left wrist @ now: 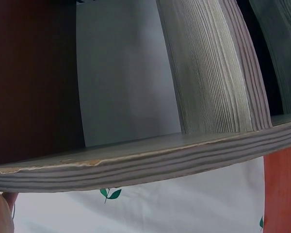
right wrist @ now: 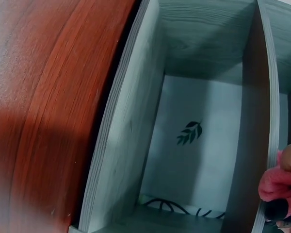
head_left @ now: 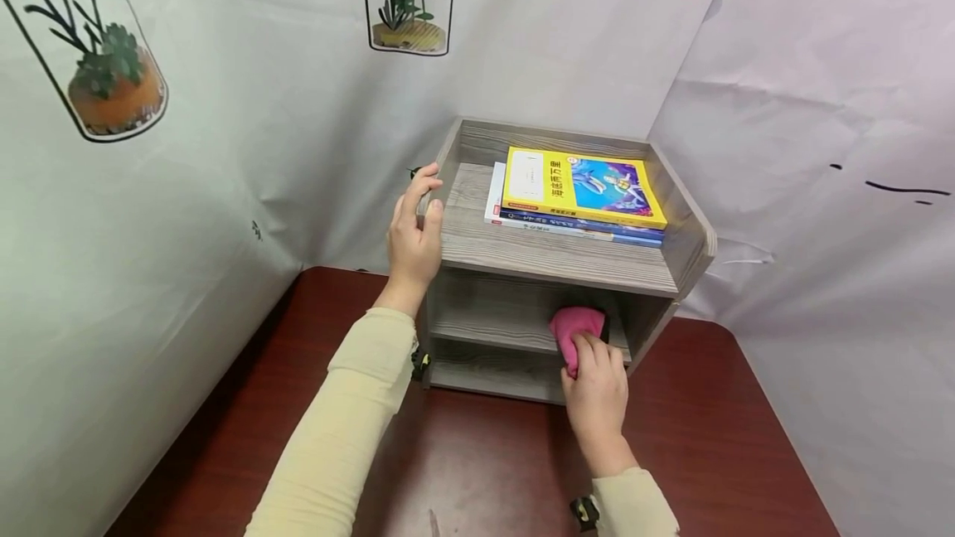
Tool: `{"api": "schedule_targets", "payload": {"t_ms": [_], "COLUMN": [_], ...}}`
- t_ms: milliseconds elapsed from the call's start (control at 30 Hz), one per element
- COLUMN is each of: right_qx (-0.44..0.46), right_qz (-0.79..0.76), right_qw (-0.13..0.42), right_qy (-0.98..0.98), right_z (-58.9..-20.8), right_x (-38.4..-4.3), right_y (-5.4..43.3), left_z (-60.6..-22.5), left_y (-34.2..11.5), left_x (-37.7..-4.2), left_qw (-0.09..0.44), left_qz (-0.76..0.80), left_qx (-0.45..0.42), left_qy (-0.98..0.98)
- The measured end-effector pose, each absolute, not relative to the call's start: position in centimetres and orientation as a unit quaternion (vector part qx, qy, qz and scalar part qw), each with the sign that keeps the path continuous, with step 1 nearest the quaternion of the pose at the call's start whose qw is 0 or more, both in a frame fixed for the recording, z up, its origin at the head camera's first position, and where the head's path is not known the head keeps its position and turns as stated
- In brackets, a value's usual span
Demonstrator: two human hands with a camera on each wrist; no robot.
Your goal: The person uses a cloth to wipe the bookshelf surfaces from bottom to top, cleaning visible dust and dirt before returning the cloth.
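Note:
A small grey wood-grain shelf unit [head_left: 559, 272] stands on a dark red table. My right hand [head_left: 598, 392] grips a pink cloth [head_left: 578, 323] at the right part of the middle shelf's front edge. In the right wrist view, the bunched cloth [right wrist: 279, 184] lies against the front edge of a shelf board [right wrist: 273, 97], with a black patch beside it. My left hand [head_left: 414, 234] rests with extended fingers against the unit's left side panel. From the left wrist, the side panel's edge [left wrist: 136, 167] crosses the view, and only a bit of the hand shows.
Books lie stacked on the top shelf, a yellow one [head_left: 582, 189] uppermost. The table [head_left: 477, 471] extends in front and to both sides. White sheeting [head_left: 261, 65] with printed plants surrounds it. A thin pale object [head_left: 434, 523] lies near the bottom edge.

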State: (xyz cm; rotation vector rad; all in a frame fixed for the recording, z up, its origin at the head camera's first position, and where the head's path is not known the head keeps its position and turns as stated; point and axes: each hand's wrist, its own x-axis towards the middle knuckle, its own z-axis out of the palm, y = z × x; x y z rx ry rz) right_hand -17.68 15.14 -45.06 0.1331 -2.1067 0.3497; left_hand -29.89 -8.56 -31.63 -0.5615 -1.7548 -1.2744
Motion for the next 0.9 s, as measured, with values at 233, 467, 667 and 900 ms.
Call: {"api": "schedule_targets", "payload": {"t_ms": [233, 467, 667, 900], "right_qx": [0.063, 0.069, 0.073, 0.081], "right_qz": [0.138, 0.136, 0.13, 0.125], "right_qw": [0.467, 0.462, 0.463, 0.459], "right_qy": [-0.871, -0.874, -0.874, -0.876], "right_z": [-45.0, -44.8, -44.9, -44.9], "right_x": [-18.0, -18.1, -18.4, -18.7], "right_y": [14.3, 13.4, 12.7, 11.8], "left_z": [-31.5, -31.5, -31.5, -31.4], "left_y": [-8.6, -8.6, -8.6, -8.5], "left_x": [-29.7, -29.6, -29.6, -29.5], "left_qw": [0.433, 0.433, 0.433, 0.432], "left_qz": [-0.511, -0.51, -0.512, -0.514], "left_qx": [-0.227, -0.226, -0.226, -0.224], "left_qy": [-0.707, -0.708, -0.706, -0.707]}}
